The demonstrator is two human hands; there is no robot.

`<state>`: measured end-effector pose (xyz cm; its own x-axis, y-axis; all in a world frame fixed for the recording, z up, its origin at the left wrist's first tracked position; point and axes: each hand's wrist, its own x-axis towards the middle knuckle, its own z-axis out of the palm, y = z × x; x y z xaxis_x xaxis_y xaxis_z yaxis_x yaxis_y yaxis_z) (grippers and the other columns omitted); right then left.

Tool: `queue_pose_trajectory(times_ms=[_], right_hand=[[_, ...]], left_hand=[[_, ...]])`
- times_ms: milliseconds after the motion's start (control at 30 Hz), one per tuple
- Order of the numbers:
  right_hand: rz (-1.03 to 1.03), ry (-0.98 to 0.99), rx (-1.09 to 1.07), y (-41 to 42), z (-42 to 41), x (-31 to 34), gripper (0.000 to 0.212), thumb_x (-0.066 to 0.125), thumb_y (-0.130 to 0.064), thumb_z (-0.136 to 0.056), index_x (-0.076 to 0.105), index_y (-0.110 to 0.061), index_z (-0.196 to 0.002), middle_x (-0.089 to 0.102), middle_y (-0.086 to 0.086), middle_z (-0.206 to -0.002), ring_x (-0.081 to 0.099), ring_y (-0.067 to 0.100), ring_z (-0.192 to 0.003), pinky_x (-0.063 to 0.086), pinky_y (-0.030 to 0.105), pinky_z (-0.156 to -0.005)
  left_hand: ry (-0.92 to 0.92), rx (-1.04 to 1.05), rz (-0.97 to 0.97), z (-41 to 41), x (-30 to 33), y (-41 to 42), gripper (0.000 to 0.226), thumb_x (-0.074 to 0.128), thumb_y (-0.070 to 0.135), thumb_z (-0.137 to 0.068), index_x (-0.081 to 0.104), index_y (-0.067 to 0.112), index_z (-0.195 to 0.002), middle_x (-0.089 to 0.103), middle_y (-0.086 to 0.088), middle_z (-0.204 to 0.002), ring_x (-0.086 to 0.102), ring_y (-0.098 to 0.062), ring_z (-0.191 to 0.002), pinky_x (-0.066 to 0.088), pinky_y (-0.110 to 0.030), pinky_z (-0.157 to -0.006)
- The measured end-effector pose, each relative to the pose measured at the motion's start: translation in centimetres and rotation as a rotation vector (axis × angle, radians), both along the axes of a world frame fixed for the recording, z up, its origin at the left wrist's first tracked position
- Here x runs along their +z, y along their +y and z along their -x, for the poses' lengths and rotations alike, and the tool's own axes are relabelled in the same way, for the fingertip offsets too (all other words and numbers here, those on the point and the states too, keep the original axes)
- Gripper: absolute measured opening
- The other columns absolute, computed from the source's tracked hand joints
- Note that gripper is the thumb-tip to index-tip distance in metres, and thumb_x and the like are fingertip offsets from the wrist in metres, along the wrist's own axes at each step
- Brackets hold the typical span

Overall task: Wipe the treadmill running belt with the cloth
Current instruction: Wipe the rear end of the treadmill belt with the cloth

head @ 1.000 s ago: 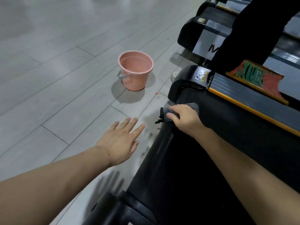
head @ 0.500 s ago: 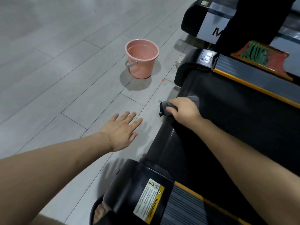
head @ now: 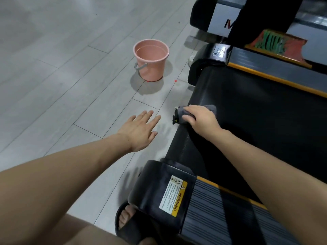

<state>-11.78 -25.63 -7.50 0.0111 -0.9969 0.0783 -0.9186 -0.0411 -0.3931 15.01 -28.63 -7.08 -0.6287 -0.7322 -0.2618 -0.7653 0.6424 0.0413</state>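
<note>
Where belt [head: 256, 110] curls under, cloth [head: 185, 113] crosswise.

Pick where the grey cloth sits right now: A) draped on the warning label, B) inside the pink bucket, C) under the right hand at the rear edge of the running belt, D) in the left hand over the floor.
C: the right hand presses the cloth onto the running belt at its rear edge.

the floor [head: 53, 71] is pale grey planks. a pink bucket [head: 151, 60] stands on it, near the rear end of a black treadmill [head: 256, 124] that also rests on it. a second treadmill [head: 210, 18] sits beyond. a sandalled foot [head: 127, 221] stands beside the near corner.
</note>
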Motion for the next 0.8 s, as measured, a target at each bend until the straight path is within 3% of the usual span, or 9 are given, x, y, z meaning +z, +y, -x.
queue_pose_trajectory(times_ms=[100, 200, 300, 400, 533, 667, 800], right_hand=[[0.002, -0.047, 0.198, 3.5, -1.7, 0.3, 0.022, 0.066, -0.03, -0.092, 0.071, -0.015, -0.107, 0.072, 0.0, -0.103, 0.063, 0.02, -0.099, 0.048, 0.038, -0.093], [-0.037, -0.115, 0.267, 8.3, -2.0, 0.2, 0.035, 0.066, -0.035, -0.093, 0.067, -0.024, -0.126, 0.067, -0.008, -0.127, 0.055, 0.009, -0.121, 0.039, 0.025, -0.108], [-0.087, -0.159, 0.309, 11.5, 0.4, 0.6, 0.042, 0.065, -0.032, -0.095, 0.06, -0.027, -0.136, 0.059, -0.013, -0.139, 0.049, 0.003, -0.132, 0.033, 0.021, -0.113], [-0.107, -0.165, 0.332, 14.5, 3.2, 0.9, 0.044, 0.066, -0.028, -0.094, 0.06, -0.024, -0.137, 0.056, -0.013, -0.143, 0.043, 0.001, -0.138, 0.029, 0.024, -0.118], [-0.073, -0.125, 0.309, 14.6, 4.5, -0.4, 0.05, 0.068, -0.006, -0.091, 0.058, -0.018, -0.138, 0.053, -0.009, -0.146, 0.039, 0.005, -0.143, 0.027, 0.03, -0.121], [-0.017, -0.131, 0.092, 10.5, 5.5, -1.4, 0.051, 0.063, -0.012, -0.095, 0.053, -0.024, -0.144, 0.046, 0.0, -0.153, 0.033, 0.012, -0.145, 0.022, 0.027, -0.12], [-0.007, -0.218, -0.383, 3.3, 8.8, -1.3, 0.046, 0.059, -0.032, -0.099, 0.053, -0.022, -0.143, 0.048, 0.01, -0.151, 0.038, 0.032, -0.144, 0.025, 0.036, -0.121]], left_hand=[[-0.022, -0.014, 0.005, 0.0, 0.1, -0.2, 0.064, 0.02, 0.051, -0.104, 0.001, 0.028, -0.16, 0.003, -0.006, -0.168, 0.005, -0.024, -0.155, 0.017, -0.046, -0.122], [-0.019, -0.018, 0.006, 0.8, 0.8, -0.4, 0.063, 0.021, 0.05, -0.104, 0.004, 0.027, -0.16, 0.005, -0.008, -0.168, 0.007, -0.025, -0.154, 0.018, -0.047, -0.122], [-0.004, -0.031, 0.023, 1.8, 1.5, -0.1, 0.062, 0.022, 0.049, -0.104, 0.005, 0.026, -0.16, 0.006, -0.008, -0.167, 0.008, -0.025, -0.154, 0.02, -0.046, -0.121], [-0.007, -0.078, 0.045, 2.6, 1.9, 0.5, 0.062, 0.021, 0.049, -0.104, 0.005, 0.026, -0.16, 0.007, -0.009, -0.167, 0.008, -0.026, -0.154, 0.021, -0.047, -0.12], [-0.015, -0.082, 0.055, 3.8, 1.6, 0.9, 0.062, 0.021, 0.049, -0.104, 0.004, 0.027, -0.159, 0.004, -0.009, -0.168, 0.008, -0.026, -0.154, 0.021, -0.046, -0.12], [-0.028, -0.085, 0.056, 4.8, 1.4, 0.8, 0.062, 0.023, 0.048, -0.104, 0.004, 0.025, -0.159, 0.006, -0.01, -0.167, 0.008, -0.026, -0.154, 0.021, -0.047, -0.121], [-0.054, -0.098, 0.079, 5.1, 1.5, 0.5, 0.062, 0.022, 0.048, -0.104, 0.005, 0.024, -0.159, 0.007, -0.01, -0.167, 0.008, -0.028, -0.154, 0.022, -0.047, -0.121]])
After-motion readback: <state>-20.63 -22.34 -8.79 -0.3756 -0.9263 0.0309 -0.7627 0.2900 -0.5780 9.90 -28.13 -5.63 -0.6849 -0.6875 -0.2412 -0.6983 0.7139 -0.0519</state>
